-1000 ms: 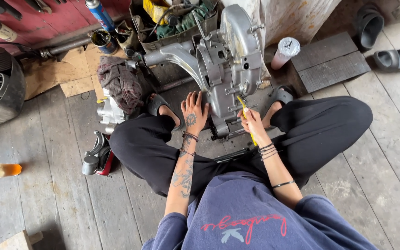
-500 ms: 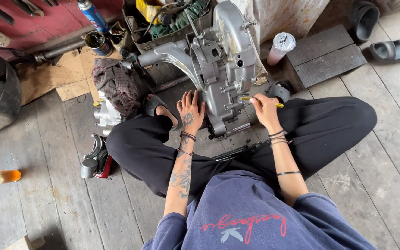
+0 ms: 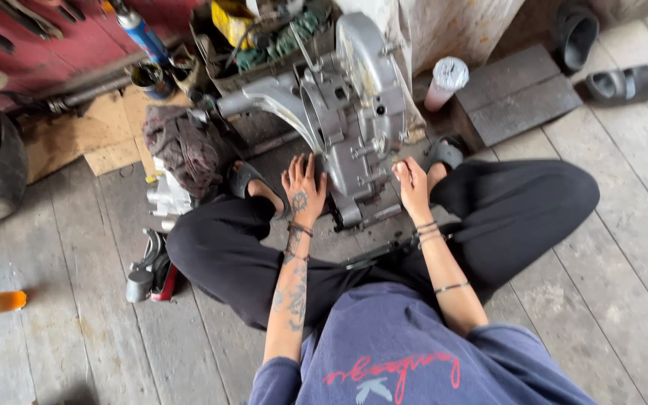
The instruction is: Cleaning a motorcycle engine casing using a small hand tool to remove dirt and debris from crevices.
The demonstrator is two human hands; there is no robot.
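I sit cross-legged on a plank floor with a grey metal engine case (image 3: 354, 112) standing upright between my knees. My left hand (image 3: 303, 187) lies flat against the case's lower left side, fingers spread, holding nothing. My right hand (image 3: 414, 186) is closed at the case's lower right edge. A bit of a yellow-handled tool (image 3: 397, 160) shows at its fingertips, pressed to the metal. A dark slim tool (image 3: 376, 251) lies on the floor below my right wrist.
A dirty rag (image 3: 181, 150) and a pale metal part (image 3: 163, 196) lie left of the case. A red-and-grey part (image 3: 151, 266) sits by my left knee. A crate of junk (image 3: 264, 37), a spray can (image 3: 140, 30), a white cup (image 3: 444, 82), dark slabs (image 3: 519, 94) and sandals (image 3: 628, 82) lie beyond.
My right hand has moved from the floor in front of the case up to its right edge with the yellow tool. My left hand stayed on the case. The view has shifted closer.
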